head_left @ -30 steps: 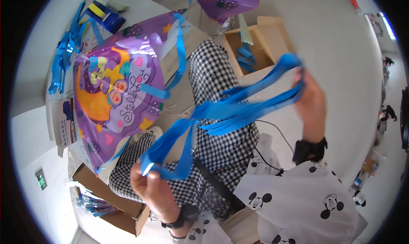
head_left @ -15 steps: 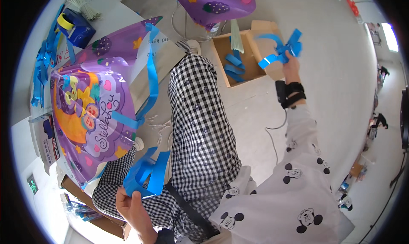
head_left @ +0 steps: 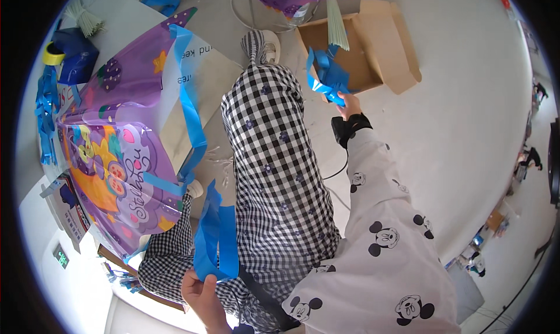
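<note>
Two hands grasp blue ribbon, one at an open cardboard box [head_left: 402, 57] and one well apart from it. At the box's near left corner, the right hand [head_left: 350, 108] is closed on a ribbon bundle [head_left: 315, 84]. Left of the box and much nearer the person, the left hand [head_left: 204, 302] pinches a looped ribbon [head_left: 228, 241] between thumb and fingers. A purple printed sheet [head_left: 99, 179] and a dark blue tape dispenser [head_left: 80, 55] are left of the box.
</note>
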Demonstrator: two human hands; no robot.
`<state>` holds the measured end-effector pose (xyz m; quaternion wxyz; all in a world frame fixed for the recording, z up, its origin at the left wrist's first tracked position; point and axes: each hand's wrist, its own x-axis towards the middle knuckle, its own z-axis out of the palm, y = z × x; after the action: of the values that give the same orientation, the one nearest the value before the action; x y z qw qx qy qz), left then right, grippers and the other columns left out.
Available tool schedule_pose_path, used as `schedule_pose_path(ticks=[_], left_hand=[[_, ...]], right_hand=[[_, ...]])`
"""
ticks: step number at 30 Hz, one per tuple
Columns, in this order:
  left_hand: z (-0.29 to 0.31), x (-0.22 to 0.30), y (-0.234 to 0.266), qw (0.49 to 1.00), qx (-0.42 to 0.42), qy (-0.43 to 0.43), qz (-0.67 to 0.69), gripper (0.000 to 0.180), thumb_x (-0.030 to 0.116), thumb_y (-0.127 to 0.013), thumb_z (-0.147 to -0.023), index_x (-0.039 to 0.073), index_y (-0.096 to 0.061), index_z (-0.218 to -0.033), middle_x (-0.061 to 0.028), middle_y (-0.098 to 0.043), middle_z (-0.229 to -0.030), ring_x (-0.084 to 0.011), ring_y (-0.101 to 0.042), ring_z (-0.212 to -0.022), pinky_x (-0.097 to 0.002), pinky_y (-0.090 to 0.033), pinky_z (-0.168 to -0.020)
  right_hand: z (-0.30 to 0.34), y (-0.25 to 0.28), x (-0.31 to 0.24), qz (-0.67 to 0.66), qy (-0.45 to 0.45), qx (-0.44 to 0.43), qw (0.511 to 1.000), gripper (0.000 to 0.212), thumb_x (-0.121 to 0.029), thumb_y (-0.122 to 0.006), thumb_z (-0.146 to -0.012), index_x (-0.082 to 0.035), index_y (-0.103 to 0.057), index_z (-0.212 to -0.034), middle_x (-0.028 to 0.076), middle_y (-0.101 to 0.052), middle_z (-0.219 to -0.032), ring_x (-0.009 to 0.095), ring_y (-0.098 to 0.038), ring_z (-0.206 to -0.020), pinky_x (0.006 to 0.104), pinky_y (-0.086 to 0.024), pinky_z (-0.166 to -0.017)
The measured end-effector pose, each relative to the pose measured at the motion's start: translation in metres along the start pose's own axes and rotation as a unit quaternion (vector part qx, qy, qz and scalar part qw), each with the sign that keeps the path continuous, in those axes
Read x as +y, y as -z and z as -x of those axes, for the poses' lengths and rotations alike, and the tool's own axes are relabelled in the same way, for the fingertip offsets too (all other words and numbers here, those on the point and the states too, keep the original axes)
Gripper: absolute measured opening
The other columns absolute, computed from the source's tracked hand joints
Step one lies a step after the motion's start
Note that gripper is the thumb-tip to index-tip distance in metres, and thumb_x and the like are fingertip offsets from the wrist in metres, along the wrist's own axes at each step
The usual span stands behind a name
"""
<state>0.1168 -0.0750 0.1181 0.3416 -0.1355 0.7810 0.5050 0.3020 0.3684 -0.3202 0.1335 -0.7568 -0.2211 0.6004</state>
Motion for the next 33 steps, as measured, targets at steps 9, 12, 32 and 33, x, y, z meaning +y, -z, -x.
schedule_pose_path(ticks=[9, 12, 32, 33], left_hand=[[0.006, -0.002, 0.002, 1.0, 0.012, -0.006, 0.005, 0.022, 0.011, -0.076, -0.083, 0.005, -0.055, -0.086, -0.0012, -0.057, -0.087, -0.0099, -0.053, -0.083, -0.0251, -0.042, -0.08], [0.006, -0.008, 0.006, 1.0, 0.007, -0.005, 0.02, 0.017, 0.005, -0.074, -0.081, 0.003, -0.057, -0.085, -0.0028, -0.06, -0.089, -0.0113, -0.055, -0.084, -0.0272, -0.044, -0.081], [0.036, -0.003, 0.058, 0.871, -0.016, -0.468, -0.149, 0.023, -0.004, -0.081, -0.068, 0.003, -0.064, -0.082, -0.0087, -0.058, -0.083, -0.0211, -0.057, -0.072, -0.029, -0.044, -0.062], [0.038, -0.009, 0.063, 0.856, -0.053, -0.493, -0.146, 0.022, -0.002, -0.082, -0.066, 0.005, -0.065, -0.079, -0.0087, -0.057, -0.08, -0.0242, -0.056, -0.068, -0.0312, -0.043, -0.058]], right_hand=[[-0.005, 0.007, 0.005, 0.167, 0.22, -0.049, 0.96, 0.025, -0.012, -0.072, -0.087, -0.003, -0.062, -0.108, 0.008, -0.062, -0.108, 0.025, -0.06, -0.094, 0.0402, -0.047, -0.089], [-0.015, 0.037, 0.03, 0.434, 0.438, -0.09, 0.782, 0.04, -0.008, -0.076, -0.079, -0.004, -0.062, -0.116, 0.014, -0.062, -0.118, 0.032, -0.061, -0.103, 0.0394, -0.05, -0.091], [0.526, -0.036, 0.053, 0.243, 0.247, -0.662, 0.664, 0.042, -0.036, -0.049, -0.105, 0.001, -0.064, -0.119, 0.009, -0.067, -0.113, 0.019, -0.062, -0.107, 0.0343, -0.049, -0.093], [0.531, -0.048, 0.058, 0.267, 0.169, -0.648, 0.694, 0.047, -0.041, -0.05, -0.103, 0.0, -0.062, -0.122, 0.009, -0.067, -0.114, 0.018, -0.062, -0.106, 0.0343, -0.05, -0.092]])
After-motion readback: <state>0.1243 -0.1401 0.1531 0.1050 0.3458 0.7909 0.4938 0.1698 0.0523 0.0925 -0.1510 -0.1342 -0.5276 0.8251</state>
